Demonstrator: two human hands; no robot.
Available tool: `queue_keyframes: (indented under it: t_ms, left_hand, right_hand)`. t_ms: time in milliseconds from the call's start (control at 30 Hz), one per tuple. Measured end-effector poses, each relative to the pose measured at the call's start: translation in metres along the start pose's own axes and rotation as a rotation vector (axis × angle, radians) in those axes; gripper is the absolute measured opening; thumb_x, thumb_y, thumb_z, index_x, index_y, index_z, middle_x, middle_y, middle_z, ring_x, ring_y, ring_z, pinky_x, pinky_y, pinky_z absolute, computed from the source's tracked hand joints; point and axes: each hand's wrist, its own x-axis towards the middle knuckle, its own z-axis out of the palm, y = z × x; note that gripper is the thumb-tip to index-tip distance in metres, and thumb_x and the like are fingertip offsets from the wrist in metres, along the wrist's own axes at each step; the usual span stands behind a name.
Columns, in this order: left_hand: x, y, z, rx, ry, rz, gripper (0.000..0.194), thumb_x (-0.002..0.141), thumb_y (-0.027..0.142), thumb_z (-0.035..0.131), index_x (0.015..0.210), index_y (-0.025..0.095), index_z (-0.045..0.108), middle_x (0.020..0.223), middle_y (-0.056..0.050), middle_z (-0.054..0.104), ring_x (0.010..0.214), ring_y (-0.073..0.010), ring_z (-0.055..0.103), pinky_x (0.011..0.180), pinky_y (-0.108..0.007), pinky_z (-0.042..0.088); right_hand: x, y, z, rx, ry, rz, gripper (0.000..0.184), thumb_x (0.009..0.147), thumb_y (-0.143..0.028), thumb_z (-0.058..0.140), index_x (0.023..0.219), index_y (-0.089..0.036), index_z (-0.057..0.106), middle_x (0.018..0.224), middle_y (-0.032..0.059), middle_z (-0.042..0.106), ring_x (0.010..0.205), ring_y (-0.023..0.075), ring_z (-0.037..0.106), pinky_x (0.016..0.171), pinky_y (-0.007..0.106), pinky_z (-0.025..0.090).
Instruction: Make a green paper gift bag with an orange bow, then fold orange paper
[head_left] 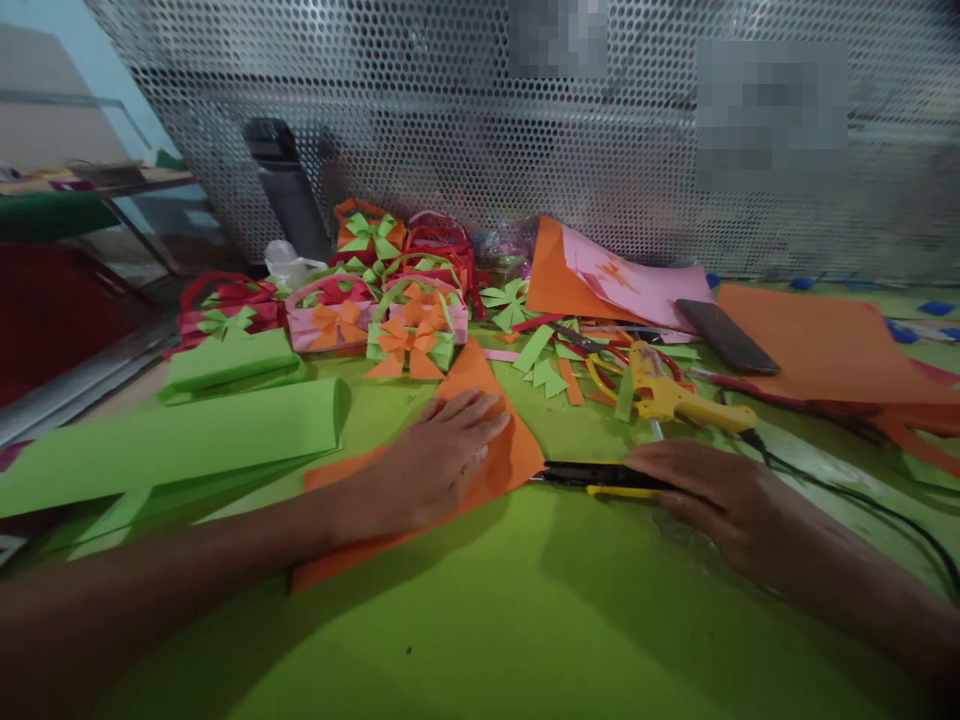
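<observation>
My left hand (442, 455) lies flat on a folded sheet of orange paper (517, 440), fingers stretched out and pressing it to the green tabletop (480, 620). At the paper's right corner lies a black and yellow utility knife (600, 474), its metal tip touching or just beside the edge. My right hand (720, 500) has its fingers closed around the rear end of that knife; the thumb side is partly hidden. Just beyond the right hand is a yellow hot glue gun (667, 395) with a black cord.
Small paper bags with bows (409, 345) stand at the back left, near a dark bottle (289, 190). Green folded paper (187, 435) lies at left. Scissors (581, 340), paper scraps (547, 378), a phone (727, 335) and orange sheets (817, 340) lie toward the right. A perforated metal panel (450, 110) rises behind.
</observation>
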Motion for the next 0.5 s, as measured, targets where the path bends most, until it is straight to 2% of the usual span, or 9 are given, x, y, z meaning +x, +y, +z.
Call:
queue_keyframes:
  t_ms: [300, 500]
  left_hand:
    - [0.001, 0.002, 0.001, 0.039, -0.016, -0.026, 0.046, 0.095, 0.023, 0.026, 0.14, 0.022, 0.031, 0.15, -0.005, 0.029, 0.137, -0.0229, 0.022, 0.107, -0.044, 0.022]
    - [0.001, 0.002, 0.001, 0.044, 0.011, -0.004, 0.044, 0.096, 0.025, 0.025, 0.139, 0.02, 0.034, 0.147, -0.007, 0.034, 0.135, -0.0229, 0.026, 0.106, -0.04, 0.023]
  right_hand:
    - [-0.007, 0.008, -0.002, -0.069, 0.022, -0.045, 0.031, 0.09, -0.024, 0.044, 0.118, -0.024, 0.058, 0.109, 0.0076, 0.068, 0.1, 0.0232, 0.064, 0.083, 0.038, 0.054]
    - [-0.001, -0.002, -0.001, -0.043, 0.017, -0.009, 0.032, 0.09, -0.022, 0.042, 0.118, -0.023, 0.058, 0.109, 0.008, 0.068, 0.098, 0.0229, 0.064, 0.08, 0.036, 0.054]
